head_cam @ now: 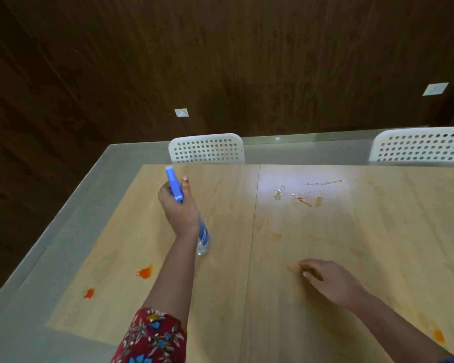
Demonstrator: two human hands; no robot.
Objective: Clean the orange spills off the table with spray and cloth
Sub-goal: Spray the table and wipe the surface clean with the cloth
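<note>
Spray bottle (pixel 203 235) pokes out above fingers (pixel 165 193) of left hand (pixel 180 208).

Glossy pale wood-look table (pixel 325 258), clear plastic spray btl (pixel 203 238), perforated plastic chairs (pixel 207 149).

One view only, head-worn, wide-angle. Table (pixel 378 231) is viewed closely from above its near side, faced forward and down; two chairs (pixel 207 149) and wall (pixel 220 61) are framed beyond its far edge.
</note>
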